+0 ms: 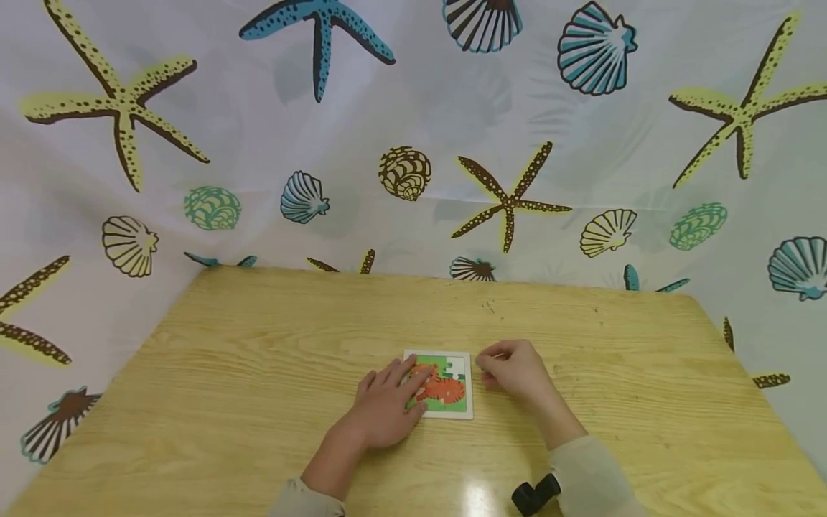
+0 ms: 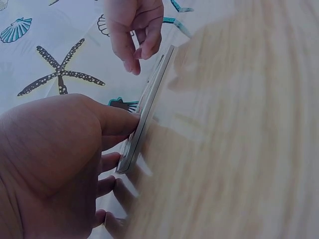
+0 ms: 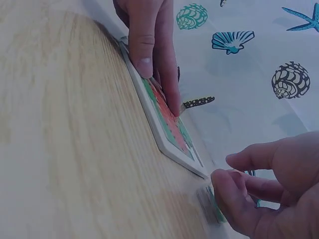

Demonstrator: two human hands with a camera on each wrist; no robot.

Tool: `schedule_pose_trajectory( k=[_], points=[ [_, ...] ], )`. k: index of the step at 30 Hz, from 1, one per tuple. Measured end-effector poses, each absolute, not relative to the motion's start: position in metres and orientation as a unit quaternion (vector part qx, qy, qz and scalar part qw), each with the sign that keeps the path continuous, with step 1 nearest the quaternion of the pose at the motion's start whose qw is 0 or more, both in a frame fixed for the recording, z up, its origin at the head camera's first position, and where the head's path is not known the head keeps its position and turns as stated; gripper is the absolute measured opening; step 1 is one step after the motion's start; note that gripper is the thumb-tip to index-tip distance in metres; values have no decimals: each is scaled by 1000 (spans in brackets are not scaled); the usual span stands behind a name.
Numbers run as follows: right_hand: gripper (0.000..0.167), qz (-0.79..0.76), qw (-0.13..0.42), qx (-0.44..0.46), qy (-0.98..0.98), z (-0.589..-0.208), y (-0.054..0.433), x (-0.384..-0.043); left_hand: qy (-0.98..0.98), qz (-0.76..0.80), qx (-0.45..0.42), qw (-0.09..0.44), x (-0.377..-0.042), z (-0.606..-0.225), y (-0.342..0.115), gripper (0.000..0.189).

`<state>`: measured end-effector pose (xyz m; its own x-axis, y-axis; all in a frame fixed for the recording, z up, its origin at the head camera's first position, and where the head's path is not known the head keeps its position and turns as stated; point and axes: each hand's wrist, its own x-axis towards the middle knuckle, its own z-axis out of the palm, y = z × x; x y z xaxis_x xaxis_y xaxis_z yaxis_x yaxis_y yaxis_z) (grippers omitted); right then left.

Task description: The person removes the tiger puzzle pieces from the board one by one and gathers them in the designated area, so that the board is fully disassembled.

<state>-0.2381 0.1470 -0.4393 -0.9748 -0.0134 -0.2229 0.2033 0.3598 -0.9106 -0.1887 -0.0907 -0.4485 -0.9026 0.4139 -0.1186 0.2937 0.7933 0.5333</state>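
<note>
A small jigsaw puzzle [image 1: 444, 404] in a white frame lies flat on the table, showing an orange striped animal on green. White backing shows in its upper right corner, beside a piece's edge. My left hand [image 1: 388, 409] rests across its left side with fingers spread, fingertips on the picture and thumb by the lower edge. Just right of the frame, my right hand [image 1: 513, 370] has its fingers curled and appears to pinch a small green puzzle piece [image 3: 218, 208]. That piece is blurred and partly hidden by the fingers in the right wrist view.
The wooden table [image 1: 258, 337] stretches around the puzzle on all sides. A white curtain [image 1: 362, 222] printed with shells and starfish hangs behind it and at both sides. A black device [image 1: 535, 495] sits by the right sleeve.
</note>
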Motion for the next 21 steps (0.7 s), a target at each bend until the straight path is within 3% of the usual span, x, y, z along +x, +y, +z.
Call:
schedule_pose_trajectory(
  k=[6, 21],
  points=[
    [14, -548, 126, 31, 826, -440, 139, -232, 941, 260, 186, 113, -188, -449, -89, 56],
    [18, -505, 127, -9, 854, -442, 138, -229, 938, 268, 189, 112, -188, -449, -90, 56]
  ],
)
